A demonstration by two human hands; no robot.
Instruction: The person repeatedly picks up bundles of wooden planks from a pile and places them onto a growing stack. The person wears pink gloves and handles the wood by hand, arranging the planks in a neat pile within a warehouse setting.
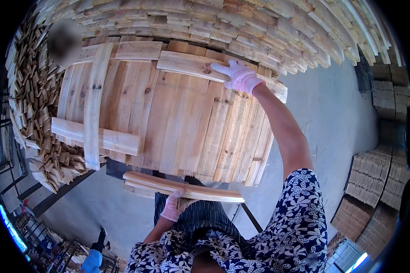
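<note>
In front of my body, my left hand (172,207) in a pale pink work glove is closed on a small stack of wooden boards (205,193), gripping the near edge left of the middle. My right hand (239,76), gloved alike, is stretched to the far side. Its fingers are spread on the right end of a short board (187,66), which lies crosswise over a bed of planks (177,118) set side by side. On the left, a long board (95,100) crosses over another short board (116,140) and the far crosswise board (134,51).
A tall stack of timber (205,27) runs behind the planks. Loose wood offcuts (41,86) are heaped at the left. Bundled slats (369,175) stand at the right beyond grey floor (328,118). Another person (93,257) shows at the lower left; a blurred patch sits at the upper left.
</note>
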